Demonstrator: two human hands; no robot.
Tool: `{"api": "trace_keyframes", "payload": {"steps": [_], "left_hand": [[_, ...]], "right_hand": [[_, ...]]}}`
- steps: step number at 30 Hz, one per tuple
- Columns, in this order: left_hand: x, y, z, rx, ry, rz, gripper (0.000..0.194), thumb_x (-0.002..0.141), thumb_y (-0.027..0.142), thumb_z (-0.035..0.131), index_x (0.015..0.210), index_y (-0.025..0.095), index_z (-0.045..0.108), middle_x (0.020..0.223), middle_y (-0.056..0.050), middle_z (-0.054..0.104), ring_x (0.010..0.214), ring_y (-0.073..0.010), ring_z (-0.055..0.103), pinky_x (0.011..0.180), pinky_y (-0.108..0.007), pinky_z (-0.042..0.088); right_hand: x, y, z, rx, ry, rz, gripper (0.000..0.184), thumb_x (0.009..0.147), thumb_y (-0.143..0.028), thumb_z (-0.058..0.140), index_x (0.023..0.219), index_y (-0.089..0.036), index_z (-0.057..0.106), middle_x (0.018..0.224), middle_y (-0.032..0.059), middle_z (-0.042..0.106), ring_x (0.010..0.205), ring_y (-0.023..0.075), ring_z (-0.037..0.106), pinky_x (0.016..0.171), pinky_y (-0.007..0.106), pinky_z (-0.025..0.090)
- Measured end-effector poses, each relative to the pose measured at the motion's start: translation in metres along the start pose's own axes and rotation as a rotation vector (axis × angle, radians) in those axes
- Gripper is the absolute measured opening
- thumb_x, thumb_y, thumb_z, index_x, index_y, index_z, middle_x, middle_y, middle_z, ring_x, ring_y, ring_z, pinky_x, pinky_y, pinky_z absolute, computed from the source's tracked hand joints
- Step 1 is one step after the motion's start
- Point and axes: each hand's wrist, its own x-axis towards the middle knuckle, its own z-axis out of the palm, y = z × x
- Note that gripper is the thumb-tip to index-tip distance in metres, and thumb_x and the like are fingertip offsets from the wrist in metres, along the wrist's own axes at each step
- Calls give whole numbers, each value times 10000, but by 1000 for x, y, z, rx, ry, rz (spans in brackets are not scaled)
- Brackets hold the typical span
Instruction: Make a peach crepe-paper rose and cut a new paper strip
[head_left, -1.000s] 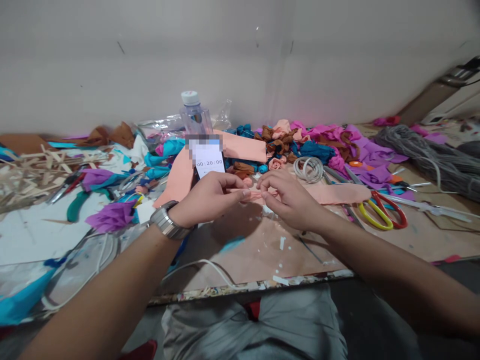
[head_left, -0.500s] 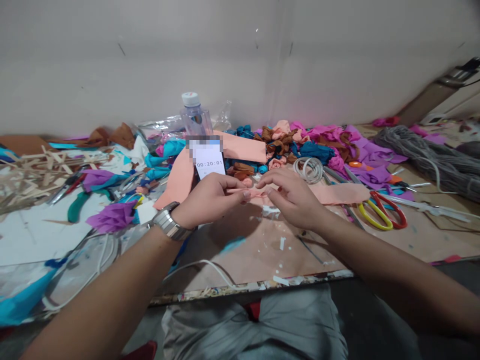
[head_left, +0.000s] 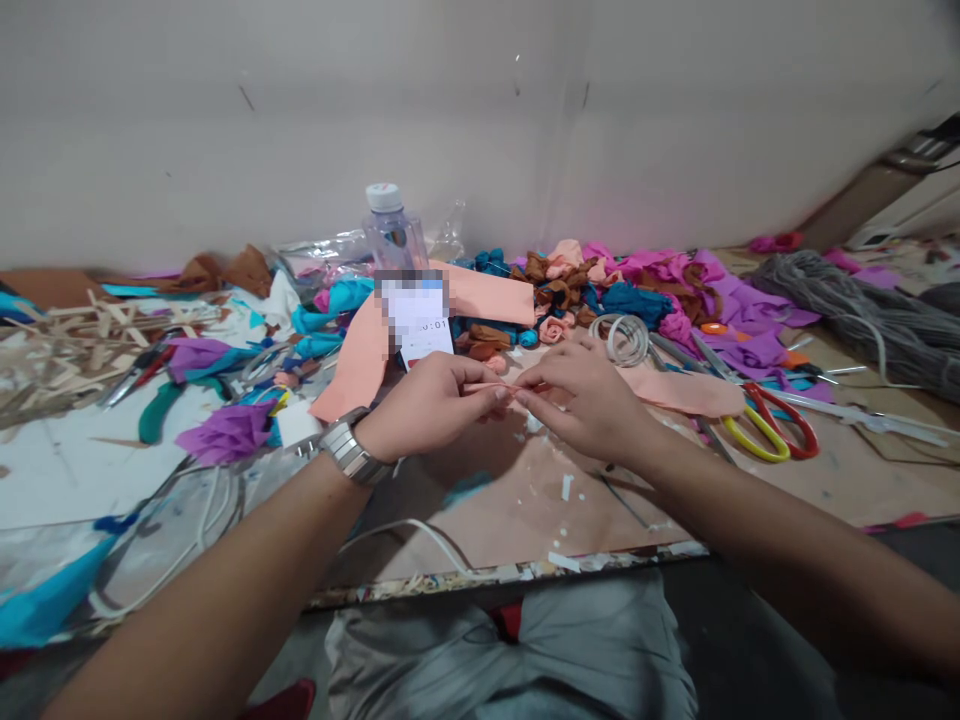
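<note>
The left hand (head_left: 431, 405) and right hand (head_left: 581, 395) pinch a thin peach strip (head_left: 491, 386) between them, above the table (head_left: 465, 530). Behind the phone (head_left: 421, 325) stands a capped clear bottle (head_left: 395, 235); what it contains cannot be told. A crumpled clear plastic wrapper (head_left: 450, 235) lies beside the bottle.

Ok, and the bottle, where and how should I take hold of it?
I'd pinch the cap, coming straight down from above. The bottle stands upright with its cap uncovered on top, while the phone hides its lower front and may be leaning on it, so a lower grip could knock the phone.
</note>
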Motion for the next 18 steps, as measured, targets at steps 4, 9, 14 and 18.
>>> {"api": "trace_keyframes", "payload": {"steps": [4,9,14,18], "left_hand": [[-1,3,-1,15,-4,6,363,921,455,605,897,142,788,866,-76,781,765,-170,702,668,-243,510],[-2,4,0,44,-3,16,363,933,443,587,885,146,791,845,-70,777,758,-167,701,651,-235,493],[-3,3,2,26,10,-4,345,925,423,598,882,139,790,857,-82,780,781,-180,710,663,-240,514],[-2,3,4,-56,-2,-25,371,926,457,605,885,135,785,890,-91,787,801,-181,726,710,-253,556]], "right_hand": [[1,0,2,67,17,10,119,937,-300,642,936,-247,749,919,13,775,936,226,610,978,432,318],[1,-2,1,98,52,7,103,921,-302,666,904,-241,746,862,9,766,888,216,622,954,424,333],[1,-2,1,109,60,-3,76,913,-263,667,889,-237,734,857,8,760,884,213,631,953,424,333],[1,0,3,98,79,-19,75,911,-279,668,882,-243,726,847,6,764,858,215,628,956,432,327]]}}
